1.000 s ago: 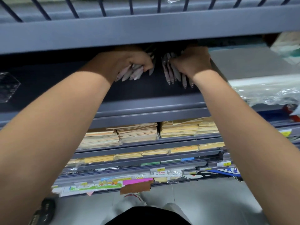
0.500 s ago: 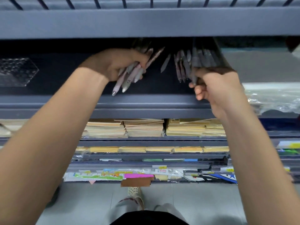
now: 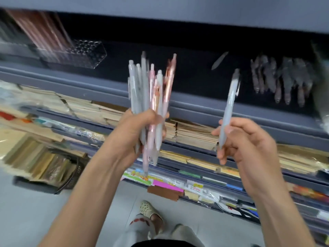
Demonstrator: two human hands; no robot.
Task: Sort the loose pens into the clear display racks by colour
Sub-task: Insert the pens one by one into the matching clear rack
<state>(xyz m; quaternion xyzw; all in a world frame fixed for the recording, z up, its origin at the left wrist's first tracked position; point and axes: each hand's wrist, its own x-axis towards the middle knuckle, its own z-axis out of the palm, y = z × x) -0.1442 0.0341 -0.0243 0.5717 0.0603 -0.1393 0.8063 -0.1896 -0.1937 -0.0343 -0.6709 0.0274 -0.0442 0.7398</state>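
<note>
My left hand (image 3: 138,129) grips a bunch of pens (image 3: 149,90), grey, pink and one copper-toned, held upright in front of the shelf. My right hand (image 3: 245,139) pinches a single grey pen (image 3: 228,107), tip down, a little to the right of the bunch. A clear display rack (image 3: 78,54) with round holes stands on the dark shelf at upper left, with pinkish pens (image 3: 41,31) standing in the rack beside it. Loose grey and brownish pens (image 3: 281,81) lie in a heap on the shelf at right, and one stray pen (image 3: 219,60) lies apart from them.
The grey shelf edge (image 3: 195,106) runs below the pens. Lower shelves hold stacks of brown envelopes (image 3: 192,132) and packets of paper (image 3: 42,163). A plastic-wrapped packet (image 3: 322,97) sits at the far right. My feet stand on the grey floor (image 3: 35,214).
Both hands have drawn back out of the shelf towards me. The left has raised its bunch of pens upright; the right now holds one grey pen. The view has swung left.
</note>
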